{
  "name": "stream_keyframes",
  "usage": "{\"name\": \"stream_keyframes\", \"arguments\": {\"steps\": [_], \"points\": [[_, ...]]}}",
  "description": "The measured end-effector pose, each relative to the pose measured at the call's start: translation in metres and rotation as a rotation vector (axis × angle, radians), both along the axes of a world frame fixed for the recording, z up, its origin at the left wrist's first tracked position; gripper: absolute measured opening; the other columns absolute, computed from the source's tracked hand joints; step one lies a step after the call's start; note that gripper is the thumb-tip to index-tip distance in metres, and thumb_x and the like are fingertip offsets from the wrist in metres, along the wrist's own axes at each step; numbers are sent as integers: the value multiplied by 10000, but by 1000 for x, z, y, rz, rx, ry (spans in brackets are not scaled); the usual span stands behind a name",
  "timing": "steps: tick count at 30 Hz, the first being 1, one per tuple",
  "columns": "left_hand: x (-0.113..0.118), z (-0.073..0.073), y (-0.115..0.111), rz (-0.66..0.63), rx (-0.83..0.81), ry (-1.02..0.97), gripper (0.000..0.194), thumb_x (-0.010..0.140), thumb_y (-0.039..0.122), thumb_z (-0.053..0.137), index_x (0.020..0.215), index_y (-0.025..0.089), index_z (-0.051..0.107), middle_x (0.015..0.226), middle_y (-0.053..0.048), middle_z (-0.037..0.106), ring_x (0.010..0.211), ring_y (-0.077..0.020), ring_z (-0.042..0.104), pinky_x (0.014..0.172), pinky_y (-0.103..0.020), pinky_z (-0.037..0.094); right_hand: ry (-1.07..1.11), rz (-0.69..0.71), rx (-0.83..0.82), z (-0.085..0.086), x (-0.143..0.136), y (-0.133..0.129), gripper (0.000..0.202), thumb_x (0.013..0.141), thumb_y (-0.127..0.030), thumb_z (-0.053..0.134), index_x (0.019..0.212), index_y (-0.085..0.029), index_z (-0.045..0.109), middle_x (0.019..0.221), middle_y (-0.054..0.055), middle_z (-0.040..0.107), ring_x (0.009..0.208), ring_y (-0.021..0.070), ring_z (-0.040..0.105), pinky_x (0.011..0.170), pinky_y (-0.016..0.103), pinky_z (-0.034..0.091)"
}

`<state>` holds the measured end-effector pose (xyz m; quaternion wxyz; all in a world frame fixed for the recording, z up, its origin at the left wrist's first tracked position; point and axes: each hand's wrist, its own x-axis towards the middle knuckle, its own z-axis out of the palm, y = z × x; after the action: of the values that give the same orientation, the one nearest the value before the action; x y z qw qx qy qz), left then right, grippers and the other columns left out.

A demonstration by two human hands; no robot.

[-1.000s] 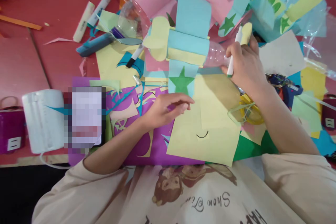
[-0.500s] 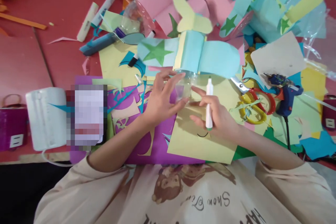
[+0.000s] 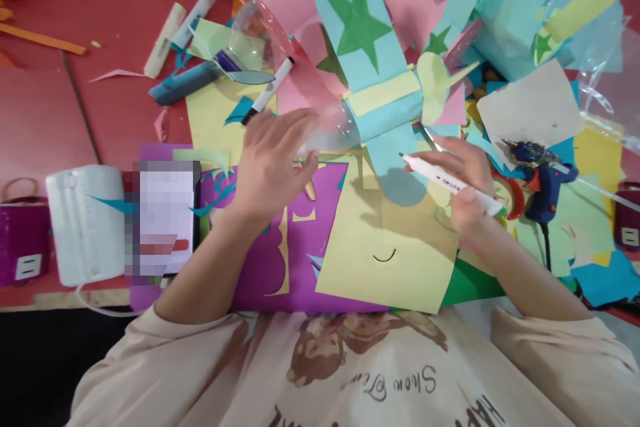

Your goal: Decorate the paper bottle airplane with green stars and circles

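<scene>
A clear plastic bottle (image 3: 333,127), dressed up as a paper plane, lies with its bare end to the left. Light blue paper and a yellow strip (image 3: 385,95) wrap its body. One light blue wing bears a green star (image 3: 357,17); yellow tail pieces (image 3: 434,83) are at the right end. My left hand (image 3: 273,163) has its thumb and fingers about the bare end of the bottle. In my right hand (image 3: 467,180) is a white marker (image 3: 440,180), its green tip bared and pointing left, beside the lower wing.
Yellow paper (image 3: 385,280) with a small drawn curve lies over purple paper (image 3: 260,273). On the right are scissors (image 3: 513,193), a blue glue gun (image 3: 545,190) and scraps. Markers (image 3: 165,40), a phone (image 3: 167,220) and a white box (image 3: 87,223) are on the left.
The bottle plane has turned so its bare end points left instead of toward me. My left hand has shifted left, my right hand right, and the marker has tipped from upright to slanting.
</scene>
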<state>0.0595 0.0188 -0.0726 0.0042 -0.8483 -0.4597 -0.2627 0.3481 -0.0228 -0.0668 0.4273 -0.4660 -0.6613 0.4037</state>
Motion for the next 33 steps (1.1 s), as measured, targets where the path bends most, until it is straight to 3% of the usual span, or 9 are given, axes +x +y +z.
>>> {"name": "stream_keyframes", "arguments": {"steps": [6, 8, 10, 13, 16, 19, 23, 26, 33], "points": [[0, -4, 0, 128, 242, -10, 293, 935, 216, 516, 1209, 292, 584, 1273, -47, 605, 1162, -230, 569, 976, -470, 474, 184, 83, -140, -13, 0, 27, 569, 880, -695, 384, 1240, -290, 557, 1024, 42, 728, 1070, 277, 680, 1084, 522, 409], [6, -5, -6, 70, 352, -84, 293, 914, 141, 507, 1147, 277, 623, 1111, -50, 650, 1018, -200, 619, 868, -396, 501, 188, 86, -194, -14, -1, 27, 575, 882, -703, 372, 1239, -289, 549, 1008, 43, 724, 1089, 278, 671, 1066, 523, 428], [12, -7, -13, -112, 381, -175, 302, 892, 96, 505, 1130, 237, 622, 955, -45, 654, 867, -150, 635, 741, -293, 511, 183, 86, -215, -13, -3, 25, 575, 876, -707, 382, 1233, -288, 551, 1041, 48, 713, 1126, 281, 652, 1064, 520, 430], [21, -14, -20, -291, 171, -132, 312, 922, 99, 451, 1184, 227, 562, 960, -31, 681, 853, -122, 661, 667, -214, 520, 183, 113, -243, -11, -7, 20, 583, 860, -720, 405, 1245, -301, 531, 1086, 47, 696, 1154, 285, 635, 1043, 512, 445], [26, -21, -20, -216, -120, -97, 323, 972, 198, 409, 1274, 198, 521, 1082, -76, 679, 955, -159, 663, 773, -267, 540, 164, 157, -285, -8, -12, 18, 569, 866, -708, 419, 1268, -316, 508, 1060, 39, 703, 1100, 271, 653, 990, 484, 473], [26, -24, -18, -169, -264, -67, 363, 991, 288, 394, 1318, 182, 511, 1013, -84, 657, 908, -178, 636, 783, -297, 530, 119, 186, -322, -6, -15, 18, 553, 885, -682, 419, 1283, -307, 505, 1065, 45, 709, 1010, 251, 670, 929, 455, 498], [26, -27, -16, -138, -288, -29, 441, 983, 393, 427, 1371, 189, 481, 903, -63, 599, 839, -191, 597, 721, -285, 500, 104, 190, -323, -5, -15, 20, 570, 882, -683, 425, 1269, -275, 520, 1091, 60, 710, 971, 243, 673, 918, 443, 500], [28, -29, -18, -121, -267, 32, 497, 971, 457, 435, 1399, 205, 463, 871, -54, 575, 805, -199, 577, 711, -292, 483, 93, 159, -288, -9, -14, 21, 560, 881, -684, 426, 1243, -276, 552, 1125, 57, 705, 787, 201, 679, 815, 408, 531], [32, -29, -19, -88, -236, 96, 479, 948, 413, 494, 1386, 219, 500, 896, -62, 553, 825, -214, 537, 775, -342, 470, 127, 54, -201, -14, -10, 25, 607, 880, -716, 358, 1163, -257, 638, 1148, 76, 707, 633, 174, 640, 563, 351, 504]]}}
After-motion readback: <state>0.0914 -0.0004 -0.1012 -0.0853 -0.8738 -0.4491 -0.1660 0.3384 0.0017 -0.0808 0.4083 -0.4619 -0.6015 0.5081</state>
